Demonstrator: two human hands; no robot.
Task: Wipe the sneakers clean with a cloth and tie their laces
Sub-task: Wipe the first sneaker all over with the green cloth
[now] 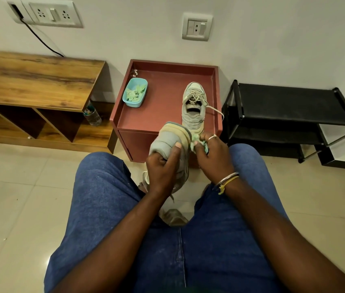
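My left hand (163, 166) grips a grey sneaker (170, 140) by its heel, held above my knees with the sole edge turned to the right. My right hand (213, 153) pinches a bunched green cloth (194, 140) and presses it against that sole edge. The second grey sneaker (194, 106) stands upright on the red-brown side table (163, 111), toe toward the wall, with loose laces trailing off to the right. A lace end from the held sneaker hangs below my left hand.
A light blue tub (135, 93) holding green cloth pieces sits at the table's left. A wooden shelf unit (34, 81) stands to the left, with a plastic bottle (93, 116) beside it. A black shoe rack (290, 111) stands to the right. Tiled floor lies below.
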